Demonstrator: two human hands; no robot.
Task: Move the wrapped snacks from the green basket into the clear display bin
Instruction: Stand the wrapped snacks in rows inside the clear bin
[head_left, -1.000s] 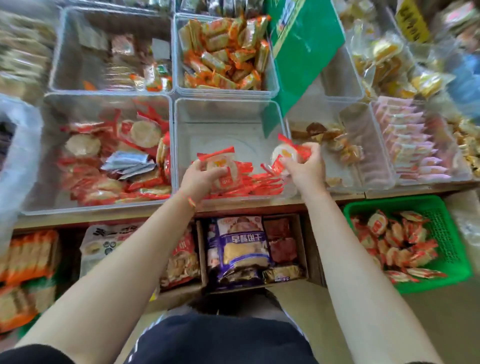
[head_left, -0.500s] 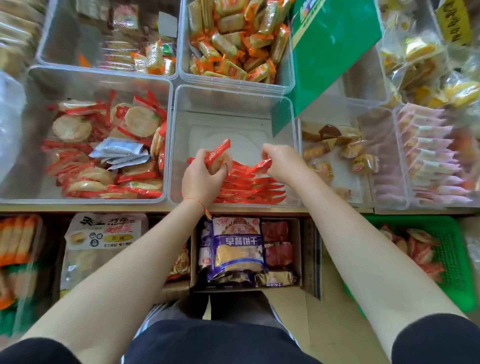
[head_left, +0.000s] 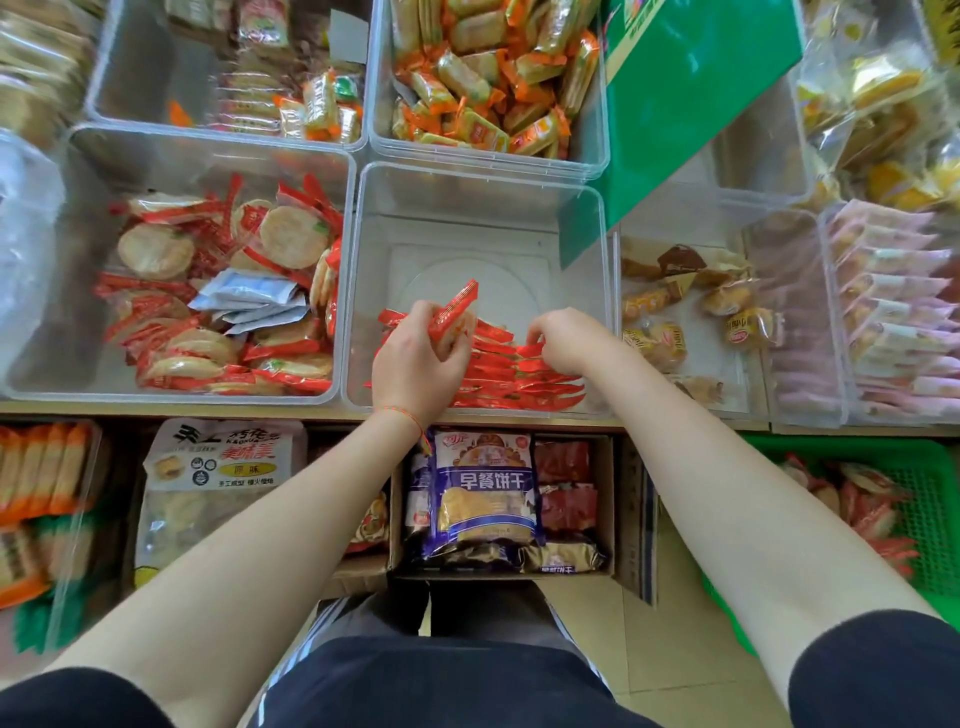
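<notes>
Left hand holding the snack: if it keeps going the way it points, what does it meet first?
The left hand points up and rightward over the clear plastic display bin. Likely first the bin's bare floor, then its far wall; depth is unclear.

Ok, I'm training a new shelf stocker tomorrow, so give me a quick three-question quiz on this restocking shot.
1. True or false: the left hand grips a red-wrapped snack over the clear display bin.
2. Where do the red-wrapped snacks already placed lie in that bin?
A. Against the far wall
B. Along the near edge
C. Across the whole floor
3. Fill in: the green basket sits lower down on the person's ______ side.

Key:
1. True.
2. B; the far part of the floor is bare.
3. Right; it holds more red-wrapped snacks, and the right hand is down at the row in the bin.
</notes>
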